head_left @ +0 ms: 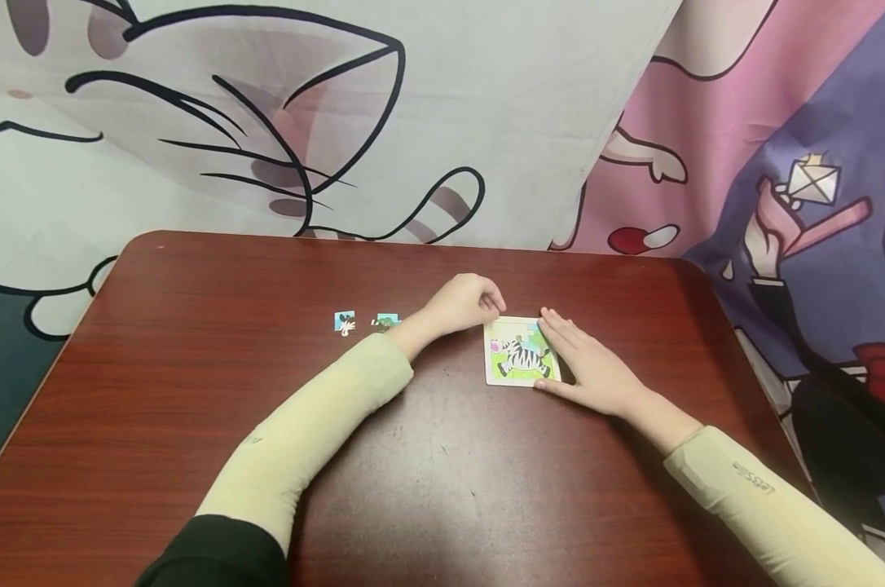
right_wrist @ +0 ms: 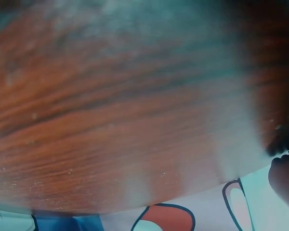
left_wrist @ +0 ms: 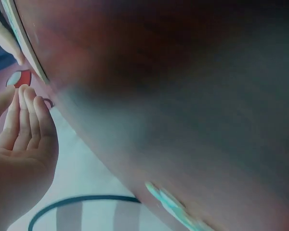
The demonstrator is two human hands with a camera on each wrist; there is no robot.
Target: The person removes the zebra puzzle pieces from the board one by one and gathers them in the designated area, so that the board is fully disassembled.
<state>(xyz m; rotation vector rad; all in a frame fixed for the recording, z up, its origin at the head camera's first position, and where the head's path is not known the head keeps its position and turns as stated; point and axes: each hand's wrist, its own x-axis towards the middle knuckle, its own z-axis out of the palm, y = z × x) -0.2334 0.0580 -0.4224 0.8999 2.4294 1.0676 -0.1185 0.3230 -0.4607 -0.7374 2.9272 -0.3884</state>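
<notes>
A person sits or stands at a brown wooden table (head_left: 450,473), and both arms come in from the lower part of the head view. The puzzle board (head_left: 489,367) lies flat on the table, a little right of the centre of the frame, and it shows a zebra picture (head_left: 523,356) on green inside a pale rim. The left hand (head_left: 466,303) is just beside the upper left corner of this board. Its fingers are bent, and in the left wrist view, at the left side, the thumb comes close to the fingertips; whether something small is pinched between them, one cannot tell. The right hand (head_left: 585,367) lies along the right edge of the board with its fingers extended, the fingertips at the upper right corner and the thumb at the lower edge. Left of the centre, two loose pieces are on the table: a zebra-head piece (head_left: 345,322), and nearer to the left wrist a blue and green piece (head_left: 387,321). Both forearms wear pale yellow sleeves (head_left: 325,408). Behind the table, a white cloth (head_left: 516,106) with a cat drawing fills the upper left and middle, and a pink cloth (head_left: 706,139) hangs at the upper right.
</notes>
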